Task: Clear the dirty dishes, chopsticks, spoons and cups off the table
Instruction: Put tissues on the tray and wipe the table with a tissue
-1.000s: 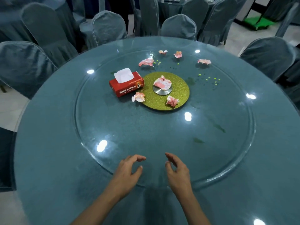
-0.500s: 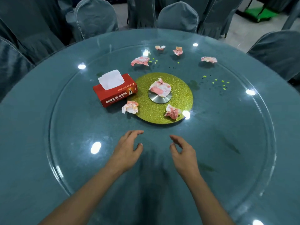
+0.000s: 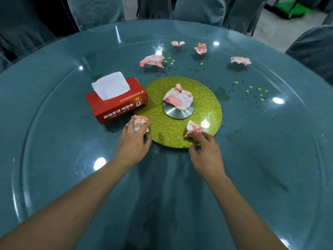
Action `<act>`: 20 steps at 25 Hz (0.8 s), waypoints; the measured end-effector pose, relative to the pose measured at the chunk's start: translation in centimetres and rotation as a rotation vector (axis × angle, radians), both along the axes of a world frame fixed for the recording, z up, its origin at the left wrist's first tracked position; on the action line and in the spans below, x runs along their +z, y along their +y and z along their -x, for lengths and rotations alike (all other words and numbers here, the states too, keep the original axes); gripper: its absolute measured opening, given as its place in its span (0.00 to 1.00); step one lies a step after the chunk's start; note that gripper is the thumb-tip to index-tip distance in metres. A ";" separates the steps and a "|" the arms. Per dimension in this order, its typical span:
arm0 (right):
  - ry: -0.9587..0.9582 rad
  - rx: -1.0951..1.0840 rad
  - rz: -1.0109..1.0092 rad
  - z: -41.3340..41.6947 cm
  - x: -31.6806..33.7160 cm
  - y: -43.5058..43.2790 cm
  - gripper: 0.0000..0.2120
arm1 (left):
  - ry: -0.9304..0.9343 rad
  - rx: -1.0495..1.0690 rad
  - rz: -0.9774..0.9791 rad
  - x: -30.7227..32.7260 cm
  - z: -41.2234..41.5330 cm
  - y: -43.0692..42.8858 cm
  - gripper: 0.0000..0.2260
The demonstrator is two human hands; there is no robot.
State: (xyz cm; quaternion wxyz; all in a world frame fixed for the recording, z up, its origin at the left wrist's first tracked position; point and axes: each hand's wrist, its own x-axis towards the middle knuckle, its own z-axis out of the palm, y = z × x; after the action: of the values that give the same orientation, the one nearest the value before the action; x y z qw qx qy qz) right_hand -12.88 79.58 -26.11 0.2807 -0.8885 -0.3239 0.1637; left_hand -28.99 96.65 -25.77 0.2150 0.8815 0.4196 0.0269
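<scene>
Head view: no dishes, chopsticks, spoons or cups show on the round table (image 3: pixel 54 177). What is left on its glass turntable (image 3: pixel 270 159) is litter: 7 crumpled, pink-stained napkin wads and scattered green crumbs (image 3: pixel 257 92).

The left hand (image 3: pixel 133 141) reaches to the near-left wad (image 3: pixel 139 121), which lies at the edge of the gold disc (image 3: pixel 207 109), just beside the red tissue box (image 3: pixel 117 101). Its fingers are curled over the wad and grip it, the thumb lower down.

The right hand (image 3: pixel 207 152) has its fingertips on the near-right wad (image 3: pixel 192 129), which lies on the near part of the disc. Its thumb is apart from the wad, so no pinch shows and the hand reads as open.

A 3rd wad (image 3: pixel 178 97) sits on the steel hub (image 3: pixel 177 112) at the disc's middle. The other 4 wads (image 3: pixel 153 60) lie farther off on the glass, well apart from both hands. Covered chairs (image 3: pixel 198 9) ring the far side.

The step in hand looks like gathering both near wads at once. To do it well, the right thumb should close under the wad before lifting, since loose paper slips from fingertips alone. The glass likely turns, so lift straight up and avoid dragging. Squeeze each wad small into the palm, leaving the fingers free for the hub wad next
</scene>
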 end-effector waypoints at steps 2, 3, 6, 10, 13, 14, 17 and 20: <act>-0.057 0.008 0.128 -1.1 -0.8 1.0 0.23 | 0.069 -0.006 0.019 -0.9 -0.9 1.3 0.25; -0.079 0.024 0.182 -1.5 -1.1 1.3 0.23 | 0.098 -0.013 0.027 -1.3 -1.2 1.7 0.25; -0.123 0.087 0.227 -1.9 -2.1 2.1 0.23 | 0.131 -0.023 0.008 -2.5 -1.7 2.4 0.24; -0.109 0.080 0.081 -1.7 -2.7 2.9 0.18 | 0.034 0.011 -0.037 -2.9 -1.5 2.4 0.27; -0.016 0.130 -0.033 -1.0 -2.6 3.8 0.17 | -0.092 -0.024 -0.010 -2.9 -1.8 1.2 0.26; 0.001 0.163 -0.059 -0.8 -2.5 4.3 0.16 | -0.123 -0.056 0.000 -2.9 -2.2 0.6 0.26; 0.042 0.256 -0.120 -0.3 -2.1 5.6 0.15 | -0.170 -0.122 -0.005 -3.3 -3.8 -0.3 0.25; 0.086 0.279 -0.114 -0.7 -1.9 6.2 0.14 | -0.218 -0.094 -0.042 -3.8 -5.2 -0.3 0.23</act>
State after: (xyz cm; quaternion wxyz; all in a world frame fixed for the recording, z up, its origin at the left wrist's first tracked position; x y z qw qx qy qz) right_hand -12.19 85.82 -28.01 0.3190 -0.8097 -0.4406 0.2203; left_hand -23.79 96.30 -29.61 0.2421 0.8963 0.3512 0.1213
